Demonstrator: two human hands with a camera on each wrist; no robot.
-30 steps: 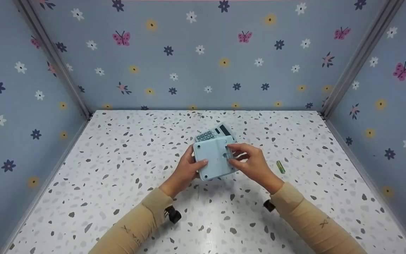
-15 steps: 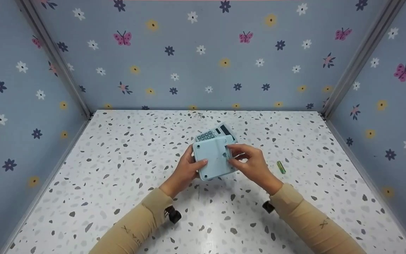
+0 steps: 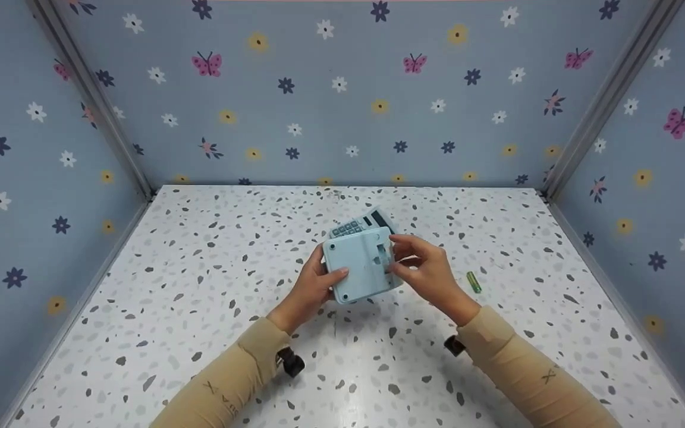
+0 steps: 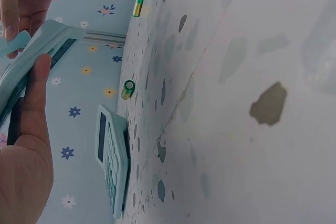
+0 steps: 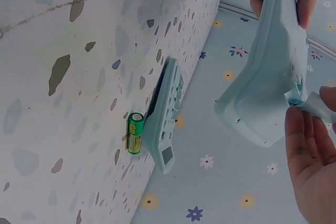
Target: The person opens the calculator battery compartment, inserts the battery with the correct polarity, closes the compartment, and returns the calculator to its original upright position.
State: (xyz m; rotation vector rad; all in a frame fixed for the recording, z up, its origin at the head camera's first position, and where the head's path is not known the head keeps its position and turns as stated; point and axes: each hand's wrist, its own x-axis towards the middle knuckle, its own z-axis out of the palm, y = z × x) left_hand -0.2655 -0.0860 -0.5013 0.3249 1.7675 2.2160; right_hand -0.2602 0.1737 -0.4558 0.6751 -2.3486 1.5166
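My left hand (image 3: 310,291) grips a pale blue calculator (image 3: 354,267), its back turned up and its thumb-side edge held above the table. Small dark feet mark the corners of that back, and an opened battery slot (image 3: 382,255) shows near its right edge. My right hand (image 3: 429,270) pinches a small pale blue battery cover (image 5: 317,106) right at the slot, between thumb and fingers. Behind the held calculator, a second pale blue calculator (image 3: 351,227) lies keys up, partly covered in the head view.
A green battery (image 3: 473,282) lies on the speckled table (image 3: 200,267) to the right of my right hand. In the left wrist view another green battery (image 4: 127,89) lies near the second calculator. Flower-patterned walls (image 3: 319,89) enclose the back and sides.
My right hand has drawn slightly right and up from the calculator's back with the battery cover, so more of the slot shows. My left hand has barely shifted.
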